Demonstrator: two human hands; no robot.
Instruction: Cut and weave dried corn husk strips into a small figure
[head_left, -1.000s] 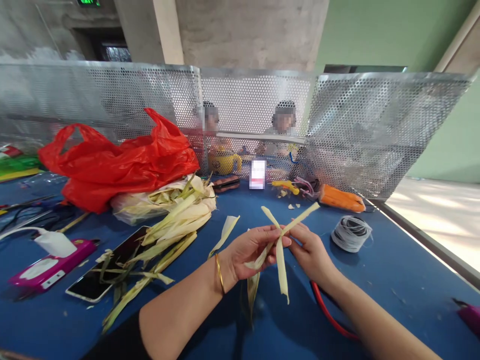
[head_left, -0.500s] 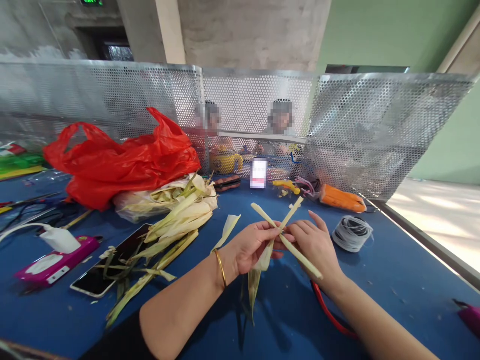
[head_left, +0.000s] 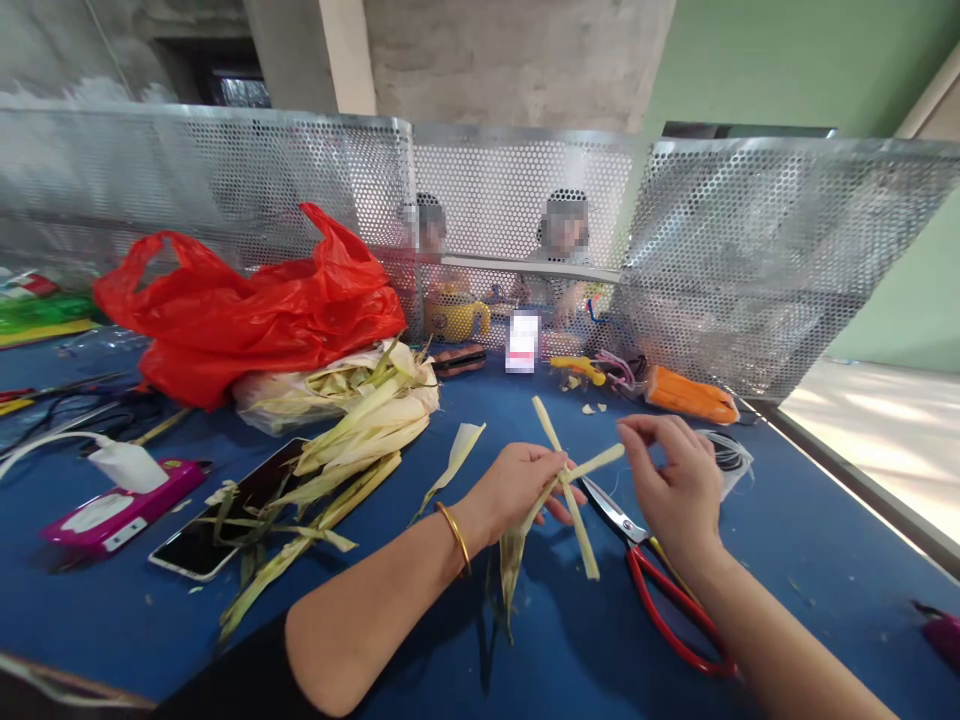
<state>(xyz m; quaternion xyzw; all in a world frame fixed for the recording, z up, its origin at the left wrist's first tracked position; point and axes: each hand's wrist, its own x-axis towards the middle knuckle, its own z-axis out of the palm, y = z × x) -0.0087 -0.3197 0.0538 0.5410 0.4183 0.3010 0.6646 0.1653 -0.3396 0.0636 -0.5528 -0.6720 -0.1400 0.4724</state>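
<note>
My left hand is closed, its thumb and fingers pinching crossed pale corn husk strips where they meet. Below that hand hangs a wider, drier husk end. To the right, my right hand is raised with thumb and index finger together by the tip of one strip; what they grip, if anything, is too fine to make out. Red-handled scissors lie on the table between and below the hands, blades towards the strips. A loose husk piece rests beyond my left wrist.
Corn husks lie partly over a phone, beside a red plastic bag. A magenta power strip is at left. An orange pouch and a wire coil are at right. A perforated metal screen stands behind; people sit beyond.
My right hand has moved away from the crossing to the right and up, uncovering the scissors. The crossed strips have turned, one now pointing towards my right fingertips.
</note>
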